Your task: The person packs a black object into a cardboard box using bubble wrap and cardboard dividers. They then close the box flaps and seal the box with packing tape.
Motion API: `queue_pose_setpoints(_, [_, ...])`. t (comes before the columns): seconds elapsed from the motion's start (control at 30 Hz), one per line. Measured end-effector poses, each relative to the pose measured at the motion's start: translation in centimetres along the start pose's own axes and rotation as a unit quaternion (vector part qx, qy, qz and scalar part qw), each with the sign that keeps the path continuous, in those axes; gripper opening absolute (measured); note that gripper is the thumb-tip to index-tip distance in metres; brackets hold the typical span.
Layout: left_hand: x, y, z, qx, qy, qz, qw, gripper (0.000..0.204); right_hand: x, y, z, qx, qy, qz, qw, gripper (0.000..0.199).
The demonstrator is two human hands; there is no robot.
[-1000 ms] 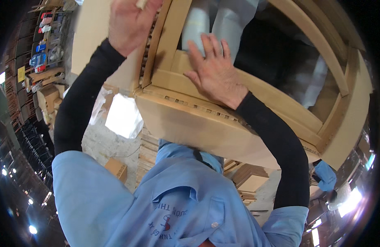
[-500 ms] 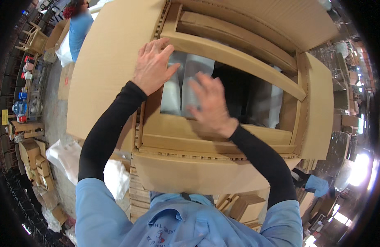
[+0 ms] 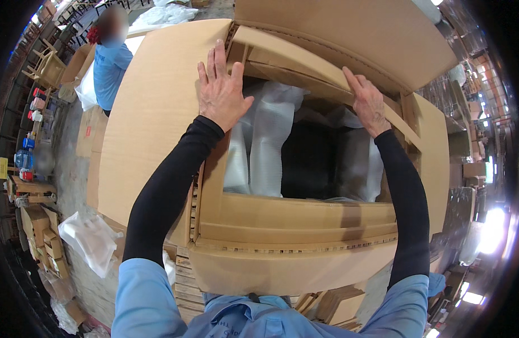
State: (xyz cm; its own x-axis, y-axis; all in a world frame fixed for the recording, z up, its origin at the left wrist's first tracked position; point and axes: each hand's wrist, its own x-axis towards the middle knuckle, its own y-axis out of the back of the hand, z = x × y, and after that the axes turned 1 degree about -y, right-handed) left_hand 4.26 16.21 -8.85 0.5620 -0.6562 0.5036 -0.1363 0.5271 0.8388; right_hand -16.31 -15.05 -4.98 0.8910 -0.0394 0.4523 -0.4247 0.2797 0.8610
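Touching cardboard strip (image 3: 300, 55) with right hand (image 3: 370, 107), thumb hidden, can't tell if grip's clamped | left hand (image 3: 221, 93): fingers apart, by left rim of carton (image 3: 293, 269) | strip spans opening's far side | risk: lopsided push may bend strip or drop it onto foam-wrapped pieces (image 3: 268, 141)

Black sleeves (image 3: 166, 188) meet a seemingly printed blue shirt (image 3: 248, 318).
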Motion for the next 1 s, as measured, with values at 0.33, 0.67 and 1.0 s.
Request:
queue_pose_setpoints(0.33, [-0.9,-1.6,-0.9,0.168,-0.078,-0.175,0.967,0.022,4.2,-6.6,2.5,-0.054,-0.019,-0.047,0.997,0.066])
queue_pose_setpoints(0.67, [3.1,-4.0,-1.5,0.045,-0.104,-0.082,0.99,0.059,6.5,-12.9,3.5,-0.126,-0.024,0.037,0.991,0.058])
queue_pose_setpoints(1.0, [15.0,-12.4,-4.2,0.03,-0.273,-0.1,0.956,0.026,6.0,-14.1,5.4,0.007,-0.013,0.056,0.998,0.071])
